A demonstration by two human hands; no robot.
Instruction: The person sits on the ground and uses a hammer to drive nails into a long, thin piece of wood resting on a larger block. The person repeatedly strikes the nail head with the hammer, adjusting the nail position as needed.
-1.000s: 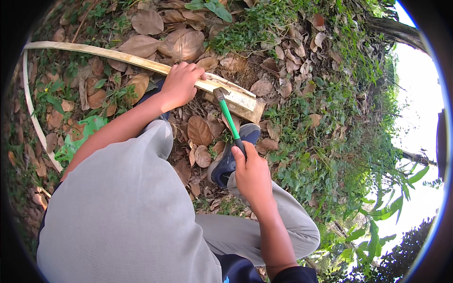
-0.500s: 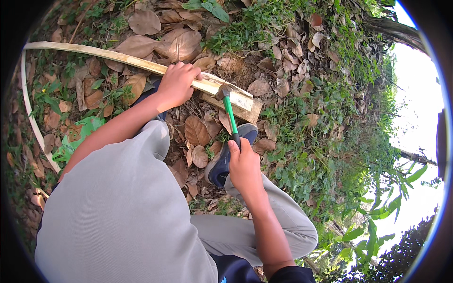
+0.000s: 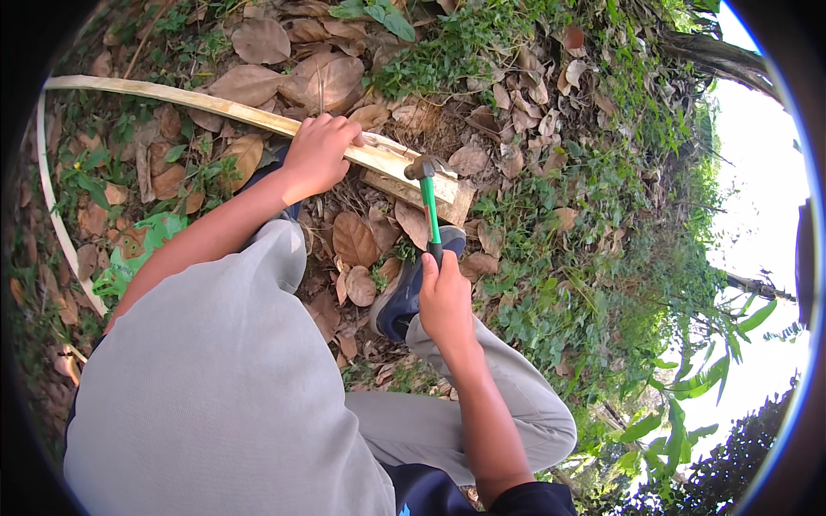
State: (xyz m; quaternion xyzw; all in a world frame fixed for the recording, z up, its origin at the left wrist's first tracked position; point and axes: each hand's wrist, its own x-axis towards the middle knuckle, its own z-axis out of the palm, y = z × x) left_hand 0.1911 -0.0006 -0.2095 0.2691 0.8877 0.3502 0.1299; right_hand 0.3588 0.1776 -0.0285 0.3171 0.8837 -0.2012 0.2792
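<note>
My left hand is closed around a long, pale wooden strip and steadies it. The strip's near end lies on a short wooden block on the ground. In my right hand is a claw hammer, gripped by the black end of its green handle. Its metal head is over the right end of the strip; whether it touches the wood I cannot tell.
Large dry leaves and green weeds cover the ground. A dark shoe of mine stands just below the block. A thin pale strip curves down at the far left, beside a green leafy patch.
The hammer head has shifted slightly right along the strip, toward its end. My left hand keeps its hold on the strip, almost unmoved.
</note>
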